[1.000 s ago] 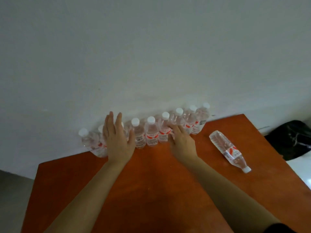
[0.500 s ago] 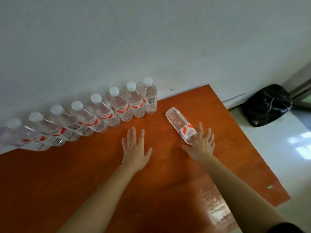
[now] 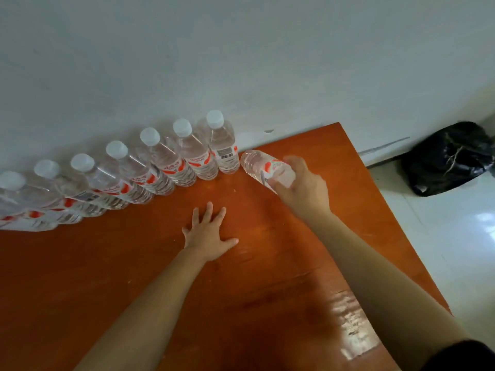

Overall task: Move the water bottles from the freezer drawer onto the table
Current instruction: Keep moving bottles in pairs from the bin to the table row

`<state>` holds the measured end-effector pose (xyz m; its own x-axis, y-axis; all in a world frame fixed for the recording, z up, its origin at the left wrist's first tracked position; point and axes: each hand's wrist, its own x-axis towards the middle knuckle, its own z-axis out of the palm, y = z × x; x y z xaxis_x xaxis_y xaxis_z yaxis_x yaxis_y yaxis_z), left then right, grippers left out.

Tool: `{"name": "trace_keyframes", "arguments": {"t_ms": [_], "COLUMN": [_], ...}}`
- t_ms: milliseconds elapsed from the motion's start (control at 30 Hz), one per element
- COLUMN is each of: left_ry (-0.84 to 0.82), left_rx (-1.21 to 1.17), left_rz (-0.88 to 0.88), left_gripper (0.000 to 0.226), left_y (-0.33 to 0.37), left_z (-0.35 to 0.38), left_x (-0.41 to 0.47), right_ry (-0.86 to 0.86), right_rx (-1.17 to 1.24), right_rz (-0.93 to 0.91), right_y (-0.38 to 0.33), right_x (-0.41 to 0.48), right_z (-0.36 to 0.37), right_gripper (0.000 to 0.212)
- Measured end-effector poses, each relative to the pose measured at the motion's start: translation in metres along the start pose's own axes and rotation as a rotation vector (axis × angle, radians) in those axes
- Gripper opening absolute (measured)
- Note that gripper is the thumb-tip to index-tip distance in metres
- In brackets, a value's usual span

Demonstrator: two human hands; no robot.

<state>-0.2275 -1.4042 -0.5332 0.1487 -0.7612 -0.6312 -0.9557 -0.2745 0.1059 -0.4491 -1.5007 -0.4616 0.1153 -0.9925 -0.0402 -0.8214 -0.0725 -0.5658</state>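
Several clear water bottles [image 3: 166,162] with white caps and red labels stand in a row along the wall at the back of the orange table [image 3: 241,303]. My right hand [image 3: 302,186] grips one more water bottle [image 3: 263,166] around its label, tilted with its base toward the right end of the row. Its cap end is hidden behind my hand. Whether it touches the table I cannot tell. My left hand [image 3: 209,234] rests flat on the table with fingers spread, in front of the row. The freezer drawer is out of view.
A grey wall [image 3: 241,62] rises directly behind the bottles. The table's right edge [image 3: 396,231] runs diagonally, with white tiled floor [image 3: 455,250] beyond it. A black plastic bag [image 3: 450,159] lies on the floor by the wall.
My right hand has closed around the lying bottle and brought it toward the right end of the row. My left hand stays flat on the table. The view has shifted slightly.
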Motion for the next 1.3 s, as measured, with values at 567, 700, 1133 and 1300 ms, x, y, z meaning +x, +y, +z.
{"name": "trace_keyframes", "arguments": {"t_ms": [567, 700, 1133, 1300], "left_ry": [-0.054, -0.088, 0.743, 0.749], "left_rx": [-0.007, -0.027, -0.103, -0.173], "left_rz": [0.062, 0.098, 0.477, 0.601], "left_gripper": [0.089, 0.080, 0.064, 0.067], "left_y": [-0.016, -0.021, 0.005, 0.071], "left_z": [-0.017, -0.028, -0.075, -0.063], "left_x": [0.003, -0.002, -0.073, -0.119], "right_ry": [-0.091, -0.115, 0.414, 0.511], "right_rx": [0.330, 0.238, -0.161, -0.333], "right_rz": [-0.073, -0.051, 0.015, 0.174], "right_y": [-0.075, -0.074, -0.041, 0.016], "right_x": [0.076, 0.067, -0.104, -0.195], "right_z": [0.018, 0.008, -0.068, -0.091], "right_gripper": [0.079, 0.090, 0.059, 0.064]}}
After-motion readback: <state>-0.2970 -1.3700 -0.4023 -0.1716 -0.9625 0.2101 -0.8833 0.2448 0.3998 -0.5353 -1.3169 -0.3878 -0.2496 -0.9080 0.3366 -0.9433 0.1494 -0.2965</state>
